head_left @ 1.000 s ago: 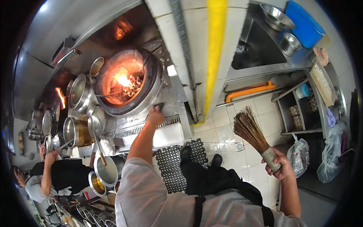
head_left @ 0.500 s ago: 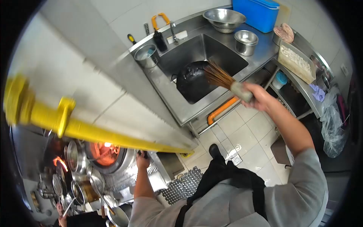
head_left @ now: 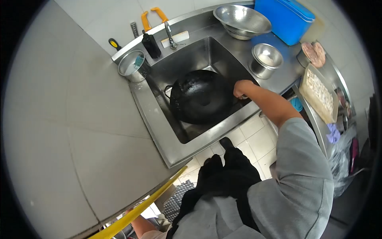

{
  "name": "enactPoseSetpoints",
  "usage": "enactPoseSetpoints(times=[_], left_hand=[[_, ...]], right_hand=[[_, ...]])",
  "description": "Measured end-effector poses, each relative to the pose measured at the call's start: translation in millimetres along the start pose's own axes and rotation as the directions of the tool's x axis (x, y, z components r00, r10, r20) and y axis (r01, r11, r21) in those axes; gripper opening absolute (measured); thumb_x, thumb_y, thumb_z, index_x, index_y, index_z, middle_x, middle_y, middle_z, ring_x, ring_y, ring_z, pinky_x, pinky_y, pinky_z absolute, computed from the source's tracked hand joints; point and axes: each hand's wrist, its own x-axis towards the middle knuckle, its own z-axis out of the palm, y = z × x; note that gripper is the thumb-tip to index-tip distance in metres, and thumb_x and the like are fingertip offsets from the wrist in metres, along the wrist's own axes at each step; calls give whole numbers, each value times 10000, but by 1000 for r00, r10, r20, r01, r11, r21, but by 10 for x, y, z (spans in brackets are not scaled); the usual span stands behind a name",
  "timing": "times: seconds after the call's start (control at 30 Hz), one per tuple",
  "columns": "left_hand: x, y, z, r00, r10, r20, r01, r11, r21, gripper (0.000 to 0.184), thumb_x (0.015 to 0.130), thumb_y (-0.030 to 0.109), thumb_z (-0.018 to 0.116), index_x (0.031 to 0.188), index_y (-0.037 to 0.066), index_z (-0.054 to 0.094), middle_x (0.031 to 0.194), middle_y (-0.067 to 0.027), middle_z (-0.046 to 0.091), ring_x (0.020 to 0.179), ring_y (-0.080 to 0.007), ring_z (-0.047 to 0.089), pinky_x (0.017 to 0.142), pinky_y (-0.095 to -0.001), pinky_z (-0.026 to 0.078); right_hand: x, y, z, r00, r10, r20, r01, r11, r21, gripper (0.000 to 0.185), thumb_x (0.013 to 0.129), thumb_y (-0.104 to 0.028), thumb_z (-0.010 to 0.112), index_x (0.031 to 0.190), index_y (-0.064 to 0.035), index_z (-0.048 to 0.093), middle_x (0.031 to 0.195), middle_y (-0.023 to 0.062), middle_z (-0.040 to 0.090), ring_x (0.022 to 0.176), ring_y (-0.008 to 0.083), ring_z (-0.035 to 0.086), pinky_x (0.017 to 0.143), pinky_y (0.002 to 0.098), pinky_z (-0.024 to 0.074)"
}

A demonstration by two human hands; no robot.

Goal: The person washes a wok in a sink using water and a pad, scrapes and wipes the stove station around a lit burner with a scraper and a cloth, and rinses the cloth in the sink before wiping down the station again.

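One wide steel sink (head_left: 166,137) takes up the middle of the view, set into a counter against the wall, and the black wok (head_left: 203,97) lies inside its basin. The wok looks nearly round, so no long axis stands out; the clearest line runs crosswise, from the small loop handle on its left side over to its right edge. Beyond the basin's right side sit a blue box (head_left: 284,20), a broad metal bowl (head_left: 242,20) and, smaller, some nested metal pots (head_left: 266,61). Of the two hands, the right is by far the nearer: the right hand (head_left: 242,88) is just beside the wok's right edge, so the wok lies to its left, though I cannot tell whether they touch. Its fingers are curled closed around a pale-ended thing (head_left: 244,96), mostly hidden by the hand. The left forearm (head_left: 140,226) reaches away at lower left, well apart from the wok; the yellow pipe (head_left: 139,207) blocks the left hand, so I cannot tell its grip. Smallest is that loop handle (head_left: 168,91), opposite the right hand.
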Motion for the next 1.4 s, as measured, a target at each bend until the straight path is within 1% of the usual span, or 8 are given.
enactPoseSetpoints(times=[0.5, 0.63, 0.7, 0.73, 0.77, 1.23, 1.3, 1.4], left_hand=[[-1637, 1660, -585, 857, -434, 278, 472, 878, -83, 325, 701, 115, 608, 1009, 24, 660, 930, -143, 669, 883, -319, 623, 802, -449, 488], [-1835, 1872, -814, 585, -8, 811, 236, 958, -161, 324, 707, 69, 623, 1024, 45, 682, 966, -150, 672, 874, -245, 654, 705, -384, 531], [-1645, 2506, -1191, 438, 730, 525, -589, 674, -446, 304, 740, 85, 644, 1037, 36, 682, 954, -139, 685, 824, -176, 656, 657, -320, 530], [-1515, 3130, -1553, 635, 429, 643, -69, 860, -505, 288, 758, 96, 648, 1036, 26, 680, 932, -128, 691, 806, -157, 653, 648, -307, 522], [-1325, 3740, -1828, 630, 80, 772, 470, 753, -461, 274, 777, 108, 653, 1034, 17, 678, 910, -117, 697, 787, -138, 651, 638, -294, 514], [235, 5306, -1674, 733, 498, 464, -111, 760, -641, 373, 814, 187, 689, 1171, 92, 635, 1028, -132, 677, 889, -212, 648, 766, -330, 510], [264, 5209, -1615, 726, 459, 512, -58, 783, -620, 380, 824, 220, 682, 1176, 88, 632, 1022, -133, 681, 862, -224, 649, 778, -343, 507], [298, 5034, -1457, 726, 441, 527, 10, 760, -649, 423, 815, 204, 668, 1194, 29, 599, 994, -141, 679, 852, -230, 653, 796, -334, 512]], right_hand=[[-231, 878, -708, 946, -250, 208, 113, 853, 509, 322, 782, -223, 566, 912, 65, 626, 774, 203, 637, 490, 263, 623, 406, 355, 498], [38, 946, -387, 964, -234, 126, 60, 654, 754, 440, 800, -267, 576, 1094, 59, 568, 798, 206, 623, 545, 263, 644, 394, 343, 496], [96, 876, -318, 981, -176, 86, 30, 569, 822, 604, 809, -285, 567, 1314, 27, 454, 930, 253, 632, 777, 305, 683, 543, 388, 543], [207, 832, -238, 978, -188, 89, 34, 568, 822, 604, 809, -285, 567, 1314, 27, 454, 930, 253, 632, 777, 305, 683, 543, 388, 543], [379, 779, -103, 968, -206, -145, 240, 581, 778, 613, 802, -284, 578, 1319, 21, 455, 967, 267, 624, 852, 337, 662, 661, 407, 534], [2199, -77, -256, 772, -36, -635, 135, 985, 108, 431, 852, -132, 516, 1277, -76, 470, 1210, 178, 502, 1060, 341, 539, 864, 440, 471], [1942, -94, -102, 364, -361, -859, 172, 932, -319, 335, 857, -150, 475, 1155, -21, 557, 1171, 159, 510, 1004, 306, 526, 834, 438, 460], [1778, -42, 691, 769, -639, -26, 599, 734, -319, 244, 857, -118, 486, 1046, -47, 623, 1118, 166, 594, 1085, 322, 557, 926, 441, 436]])
